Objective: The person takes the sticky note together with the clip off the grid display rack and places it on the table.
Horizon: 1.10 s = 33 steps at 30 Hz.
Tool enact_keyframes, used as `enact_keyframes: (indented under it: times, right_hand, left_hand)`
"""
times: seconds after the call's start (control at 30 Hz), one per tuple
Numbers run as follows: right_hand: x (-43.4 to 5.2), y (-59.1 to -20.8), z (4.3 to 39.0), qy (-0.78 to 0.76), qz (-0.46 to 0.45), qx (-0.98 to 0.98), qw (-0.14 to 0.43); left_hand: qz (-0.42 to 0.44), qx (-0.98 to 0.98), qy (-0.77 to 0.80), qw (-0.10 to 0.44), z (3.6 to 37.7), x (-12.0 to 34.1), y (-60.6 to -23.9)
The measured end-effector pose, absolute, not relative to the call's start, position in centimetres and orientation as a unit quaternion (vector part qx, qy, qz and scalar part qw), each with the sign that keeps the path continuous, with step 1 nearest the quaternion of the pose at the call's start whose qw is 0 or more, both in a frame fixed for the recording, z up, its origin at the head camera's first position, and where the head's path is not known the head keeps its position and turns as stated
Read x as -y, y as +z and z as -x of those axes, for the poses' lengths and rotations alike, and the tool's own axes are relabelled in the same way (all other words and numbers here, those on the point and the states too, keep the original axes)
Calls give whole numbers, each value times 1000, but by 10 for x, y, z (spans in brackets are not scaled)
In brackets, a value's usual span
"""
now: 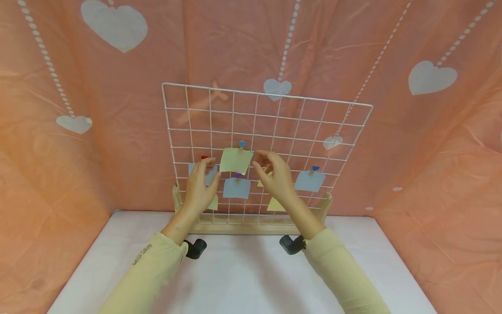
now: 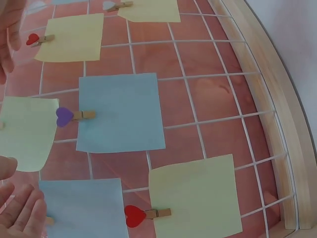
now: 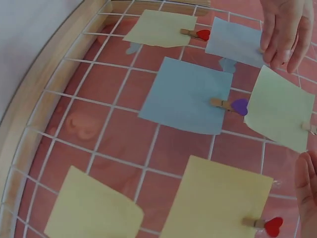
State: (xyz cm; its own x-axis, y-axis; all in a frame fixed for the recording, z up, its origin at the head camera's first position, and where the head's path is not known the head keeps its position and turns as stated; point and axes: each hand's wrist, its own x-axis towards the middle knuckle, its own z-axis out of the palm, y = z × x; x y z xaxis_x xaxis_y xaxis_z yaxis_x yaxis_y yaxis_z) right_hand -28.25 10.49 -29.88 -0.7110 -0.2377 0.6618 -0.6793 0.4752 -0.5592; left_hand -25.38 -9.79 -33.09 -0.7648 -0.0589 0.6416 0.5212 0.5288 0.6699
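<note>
Cream sleeves lowest in frame. Pale yellow-green square paper note (image 1: pixel 235 160) frame centre, clipped on white wire grid (image 1: pixel 184 113). Left hand (image 1: pixel 201 183) and right hand (image 1: pixel 272 174) flank note, fingers relaxed, grasping nothing.

White table (image 1: pixel 243 279), wooden grid stand (image 1: pixel 251 226)

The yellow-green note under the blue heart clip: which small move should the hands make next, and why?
Probably bring both hands inward to take the yellow-green note by its side edges. The left hand and the right hand flank it with relaxed fingers, neither gripping it. It hangs from the blue heart clip on the wire grid, slightly tilted, so steadying it first seems sensible.
</note>
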Motion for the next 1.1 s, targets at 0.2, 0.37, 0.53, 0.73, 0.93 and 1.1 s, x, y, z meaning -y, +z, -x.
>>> enact_keyframes:
  times: [0.2, 0.37, 0.53, 0.73, 0.93, 1.1]
  right_hand:
    - [-96, -287, 290, 441, -272, 816, 254]
    - [-90, -280, 296, 439, -282, 812, 261]
    - [-84, -272, 300, 423, -290, 816, 267]
    - [-79, -266, 303, 405, -278, 837, 241]
    - [-77, -263, 304, 407, -260, 851, 206]
    - [-75, -260, 304, 400, -259, 855, 205]
  left_hand:
    - [139, 819, -478, 284, 257, 97, -328]
    - [142, 821, -471, 289, 259, 93, -323]
    - [134, 822, -479, 277, 262, 89, -320]
    - [132, 815, -488, 283, 264, 84, -316]
    - [116, 809, -495, 296, 264, 79, -314]
    - [96, 810, -501, 290, 264, 77, -311]
